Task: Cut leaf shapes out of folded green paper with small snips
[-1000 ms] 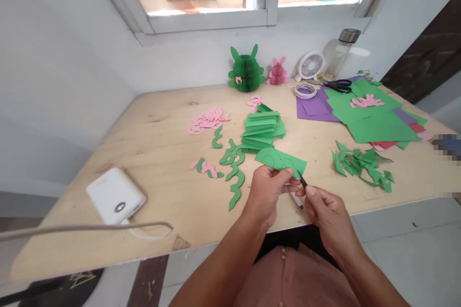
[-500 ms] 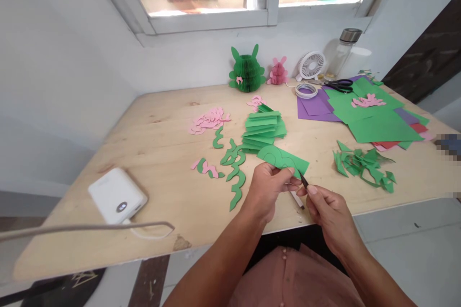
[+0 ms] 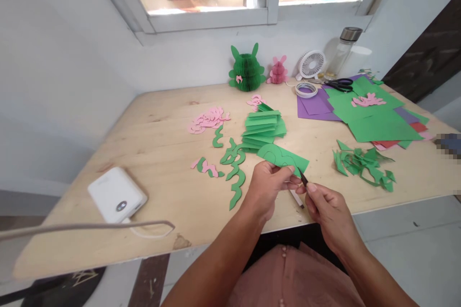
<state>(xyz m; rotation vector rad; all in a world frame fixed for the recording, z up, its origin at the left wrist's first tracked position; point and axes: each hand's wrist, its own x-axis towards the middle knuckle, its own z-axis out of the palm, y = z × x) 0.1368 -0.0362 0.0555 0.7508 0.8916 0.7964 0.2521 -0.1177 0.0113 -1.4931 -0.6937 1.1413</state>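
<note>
Two bare hands work just below a pleated green paper stack (image 3: 262,130). The left hand (image 3: 268,184) pinches a matte green paper strip (image 3: 284,159), marked with dark traced curves, its long axis running left to right and dipping rightward. The right hand (image 3: 329,211) narrowly grips a small dark pointed blade (image 3: 303,178) at the strip's lower edge.

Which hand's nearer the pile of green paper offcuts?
Right hand: just left of and nearer the camera than the green paper offcuts, pinching a small dark blade. Left hand: farther left, holding a green paper strip.
</note>
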